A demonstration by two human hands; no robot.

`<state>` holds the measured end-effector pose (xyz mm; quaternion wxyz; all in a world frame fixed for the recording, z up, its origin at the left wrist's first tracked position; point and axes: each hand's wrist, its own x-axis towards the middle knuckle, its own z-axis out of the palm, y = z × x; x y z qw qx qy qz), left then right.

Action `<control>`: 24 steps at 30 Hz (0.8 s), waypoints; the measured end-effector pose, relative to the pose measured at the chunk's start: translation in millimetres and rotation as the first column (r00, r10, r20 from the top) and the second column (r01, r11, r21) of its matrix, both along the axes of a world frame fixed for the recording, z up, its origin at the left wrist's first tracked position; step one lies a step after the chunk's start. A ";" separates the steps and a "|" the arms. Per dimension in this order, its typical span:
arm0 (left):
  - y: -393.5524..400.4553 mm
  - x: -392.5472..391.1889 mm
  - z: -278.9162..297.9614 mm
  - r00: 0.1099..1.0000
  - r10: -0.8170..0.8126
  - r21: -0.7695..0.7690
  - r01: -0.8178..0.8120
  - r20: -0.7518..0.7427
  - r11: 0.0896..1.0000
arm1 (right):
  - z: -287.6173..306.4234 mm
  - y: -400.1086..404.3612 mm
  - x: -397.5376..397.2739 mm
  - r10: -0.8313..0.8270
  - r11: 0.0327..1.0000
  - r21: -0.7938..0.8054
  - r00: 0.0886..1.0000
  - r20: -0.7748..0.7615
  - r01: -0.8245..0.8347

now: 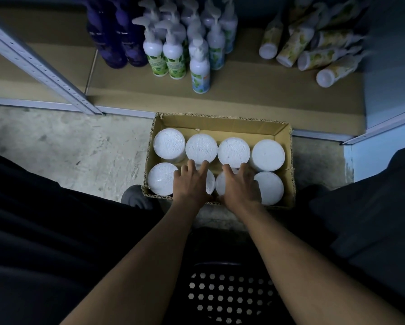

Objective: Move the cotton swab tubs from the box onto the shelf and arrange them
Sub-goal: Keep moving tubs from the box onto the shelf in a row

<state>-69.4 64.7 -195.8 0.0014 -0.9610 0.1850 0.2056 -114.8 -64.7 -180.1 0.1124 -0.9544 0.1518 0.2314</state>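
- Box (288, 160): open cardboard, on the floor against the shelf (243, 90) edge; holds eight cotton swab tubs (201, 148), two rows of four, none yet on the shelf.
- Left hand (189, 184): spread over the near row's second tub, fingers wide, reaching past its far edge.
- Right hand (239, 186): over the third near tub, fingers splayed; a firm hold seems not yet made.
- Step: first pickup.
- Next: close around each tub, lift clear, set beside the pump bottles (173, 55).
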 end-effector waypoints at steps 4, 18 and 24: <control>-0.3 -0.1 1.7 1.000 0.000 -0.014 0.000 -0.010 1.000 | 3.7 -1.0 1.7 0.007 1.000 0.018 1.000 -0.016 -0.006; -0.4 9.0 53.2 0.991 0.043 -0.122 -0.059 -0.130 0.991 | 62.5 -10.0 6.2 0.020 0.996 0.089 0.999 0.043 -0.023; 0.2 28.8 103.8 0.986 0.026 -0.143 -0.050 -0.165 0.989 | 110.0 -22.8 21.1 0.047 0.988 0.148 0.998 0.052 -0.054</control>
